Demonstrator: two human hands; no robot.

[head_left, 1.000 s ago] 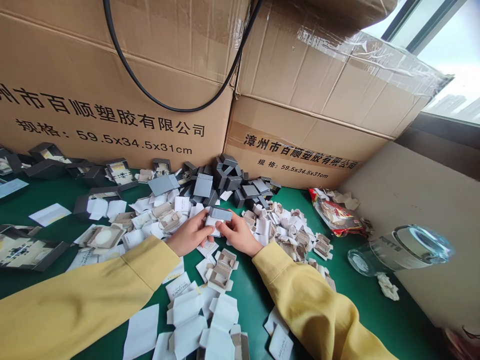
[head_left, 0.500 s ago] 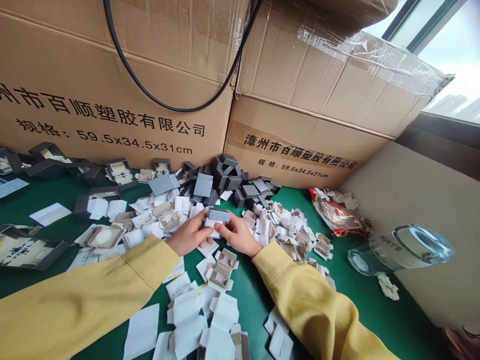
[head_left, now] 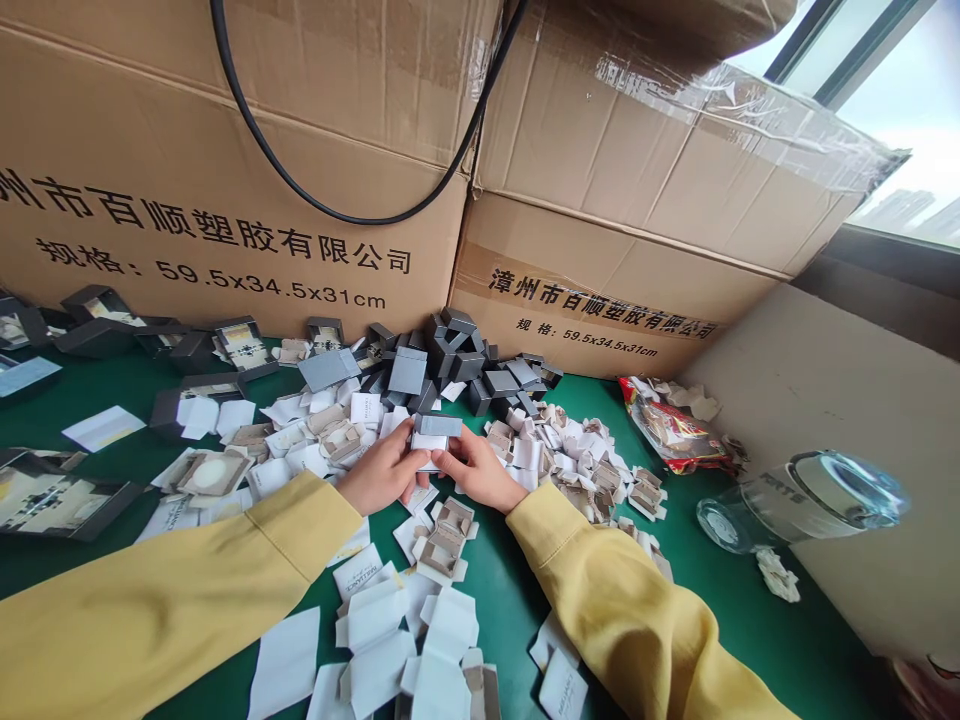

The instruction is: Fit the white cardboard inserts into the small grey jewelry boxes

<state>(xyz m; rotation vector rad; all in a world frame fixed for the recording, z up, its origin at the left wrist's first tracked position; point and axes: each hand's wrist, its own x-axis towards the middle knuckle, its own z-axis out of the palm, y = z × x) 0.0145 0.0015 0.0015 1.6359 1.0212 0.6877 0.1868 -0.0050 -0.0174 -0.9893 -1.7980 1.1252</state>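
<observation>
My left hand point(head_left: 381, 474) and my right hand point(head_left: 480, 470) meet at the middle of the green table point(head_left: 510, 590), both in yellow sleeves. Together they grip a small grey box point(head_left: 438, 427) with a white card insert point(head_left: 427, 445) under it, fingertips pinching its two ends. Just behind lies a heap of small grey boxes point(head_left: 450, 360). White and beige folded inserts point(head_left: 442, 545) lie below my hands and a pile of them point(head_left: 577, 460) spreads to the right.
Two large cardboard cartons point(head_left: 225, 170) point(head_left: 622, 210) wall off the back, a black cable point(head_left: 337, 210) hanging across them. Open dark boxes point(head_left: 97, 320) sit at far left. A snack wrapper point(head_left: 671, 425) and a tipped glass jar point(head_left: 802, 500) lie at right by a beige wall.
The grey box has tilted and shifted slightly between my fingers; my hands stay in the same spot.
</observation>
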